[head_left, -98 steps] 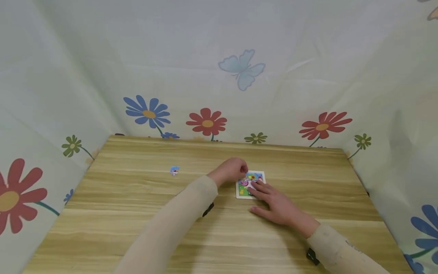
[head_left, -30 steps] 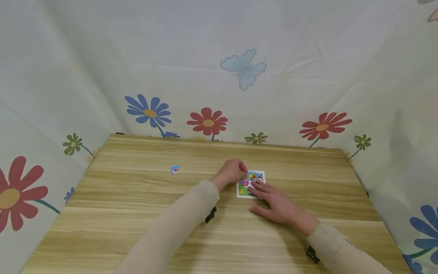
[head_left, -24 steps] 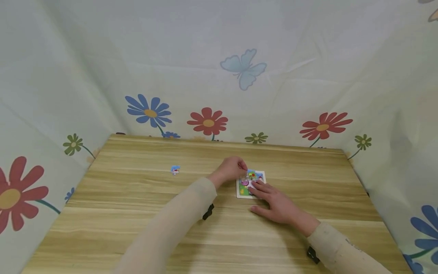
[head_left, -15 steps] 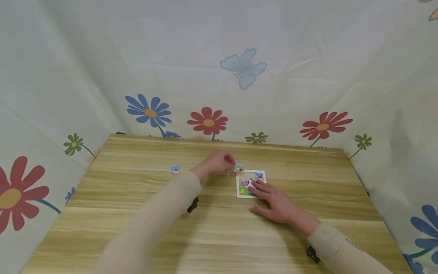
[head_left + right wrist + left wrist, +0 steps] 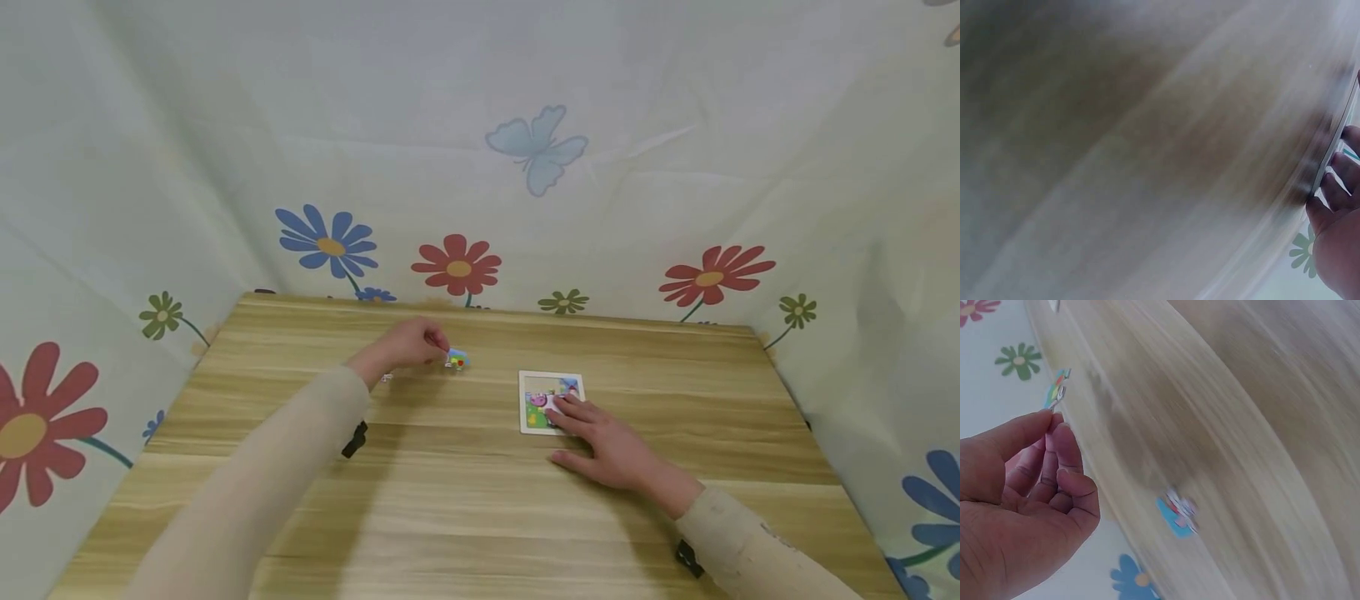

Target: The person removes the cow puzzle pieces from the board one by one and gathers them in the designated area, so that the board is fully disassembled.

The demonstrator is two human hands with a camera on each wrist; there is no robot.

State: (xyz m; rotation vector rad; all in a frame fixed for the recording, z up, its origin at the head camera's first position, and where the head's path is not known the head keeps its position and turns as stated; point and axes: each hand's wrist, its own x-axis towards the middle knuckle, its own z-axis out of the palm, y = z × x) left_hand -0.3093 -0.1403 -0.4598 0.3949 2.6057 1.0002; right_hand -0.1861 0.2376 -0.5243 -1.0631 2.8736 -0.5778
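Observation:
Between thumb and forefinger my left hand (image 5: 408,343) pinches a small jigsaw piece (image 5: 457,359) with blue, yellow and red print, held above the table. In the left wrist view the same piece (image 5: 1057,389) stands edge-up at the fingertips. A second jigsaw piece (image 5: 1177,514), blue with a white and red figure, lies on the wood below that hand; in the head view the left hand mostly covers it. My right hand (image 5: 611,442) rests with fingers spread on a square white-framed puzzle (image 5: 540,414) showing a pink cartoon figure. The puzzle's upper left area shows bare backing.
The wooden table (image 5: 465,517) stretches around both hands. A pale cloth backdrop (image 5: 390,150) with flowers and a butterfly rises behind and at both sides. Black wrist devices (image 5: 354,439) sit under both sleeves.
My left hand has lifted the blue, yellow and red jigsaw piece out of the puzzle's upper left and carried it left, over the loose piece. The right hand has stayed in place.

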